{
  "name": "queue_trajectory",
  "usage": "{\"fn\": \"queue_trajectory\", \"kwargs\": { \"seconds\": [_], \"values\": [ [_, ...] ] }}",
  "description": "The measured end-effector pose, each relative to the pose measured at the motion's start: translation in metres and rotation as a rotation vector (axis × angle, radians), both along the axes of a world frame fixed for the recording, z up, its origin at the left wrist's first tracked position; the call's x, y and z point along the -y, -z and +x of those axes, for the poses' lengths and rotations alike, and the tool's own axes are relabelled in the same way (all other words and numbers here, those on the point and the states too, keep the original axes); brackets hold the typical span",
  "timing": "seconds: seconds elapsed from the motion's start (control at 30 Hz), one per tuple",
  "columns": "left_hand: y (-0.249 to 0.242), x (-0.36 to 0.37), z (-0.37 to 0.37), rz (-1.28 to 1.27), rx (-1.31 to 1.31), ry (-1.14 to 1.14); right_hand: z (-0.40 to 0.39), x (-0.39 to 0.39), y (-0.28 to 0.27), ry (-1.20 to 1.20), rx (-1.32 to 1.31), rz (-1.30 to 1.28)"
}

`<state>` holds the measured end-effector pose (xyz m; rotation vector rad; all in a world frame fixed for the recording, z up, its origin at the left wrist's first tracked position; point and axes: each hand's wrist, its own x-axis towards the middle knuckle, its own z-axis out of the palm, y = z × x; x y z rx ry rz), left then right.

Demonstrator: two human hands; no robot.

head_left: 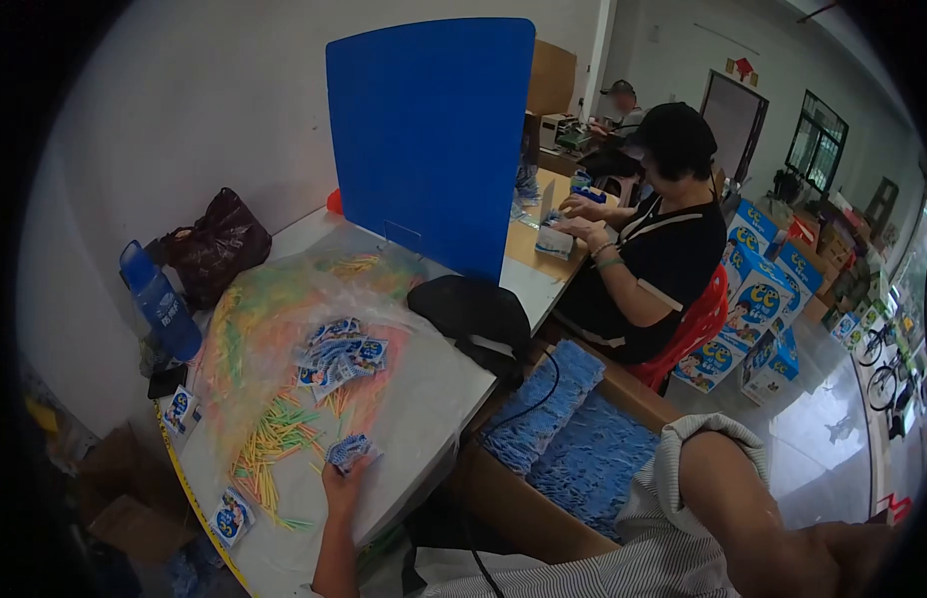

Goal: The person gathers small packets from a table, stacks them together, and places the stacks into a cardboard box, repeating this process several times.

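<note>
The left hand (pixel 342 480) grips a small fan of blue-and-white packets (pixel 349 450), fingers closed round it, low over the near part of the white table (pixel 424 399) — just right of the loose coloured sticks (pixel 274 439). The right hand is out of frame — only the bare forearm and rolled striped sleeve (pixel 698 448) show at the near right, so its fingers cannot be judged. A further heap of packets (pixel 336 357) lies on clear plastic, its print too small to read; a co-worker (pixel 658 259) sits beyond the blue divider (pixel 429 140), face blurred.
</note>
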<state>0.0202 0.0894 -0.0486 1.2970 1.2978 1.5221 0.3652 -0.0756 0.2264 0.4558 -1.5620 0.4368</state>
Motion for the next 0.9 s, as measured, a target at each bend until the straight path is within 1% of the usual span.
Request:
{"fn": "queue_trajectory", "kwargs": {
  "seconds": [0.03,0.13,0.23,0.3,0.37,0.43,0.5,0.53,0.6,0.63,0.7,0.83,0.9],
  "values": [
    [0.001,0.000,-0.003,-0.006,0.003,-0.007,0.011,0.011,0.004,0.004,-0.005,-0.005],
    [0.009,0.000,0.004,-0.011,0.086,-0.023,-0.016,-0.015,-0.007,0.014,0.024,-0.013],
    [0.003,0.003,-0.003,-0.024,0.040,0.014,-0.019,-0.013,-0.003,0.047,-0.006,-0.016],
    [-0.006,0.004,0.004,0.025,0.141,-0.064,-0.008,-0.001,0.000,0.063,-0.033,-0.026],
    [-0.002,0.003,0.002,0.018,0.146,-0.056,-0.007,0.000,0.007,0.082,-0.044,-0.034],
    [0.007,0.005,0.006,0.010,0.175,-0.043,-0.022,-0.012,-0.001,0.107,-0.032,-0.042],
    [0.011,0.000,-0.005,0.036,-0.027,0.032,-0.025,-0.006,-0.009,0.126,-0.039,-0.027],
    [0.012,0.004,-0.006,0.026,-0.030,0.035,-0.023,-0.015,-0.005,0.139,-0.049,-0.036],
    [0.010,0.004,-0.004,-0.084,0.025,0.019,-0.022,-0.008,-0.004,0.169,-0.070,-0.035],
    [0.009,0.005,-0.004,-0.086,0.017,0.022,-0.021,-0.008,0.001,0.183,-0.085,-0.036],
    [0.010,0.006,-0.004,-0.059,-0.064,-0.021,-0.030,-0.019,-0.003,0.207,-0.104,-0.038],
    [0.011,0.007,-0.002,-0.030,-0.028,0.005,-0.062,-0.048,-0.018,0.247,-0.108,-0.052],
    [0.010,0.007,-0.002,0.061,-0.056,0.009,-0.094,-0.080,-0.034,0.270,-0.106,-0.062]
  ]
}}
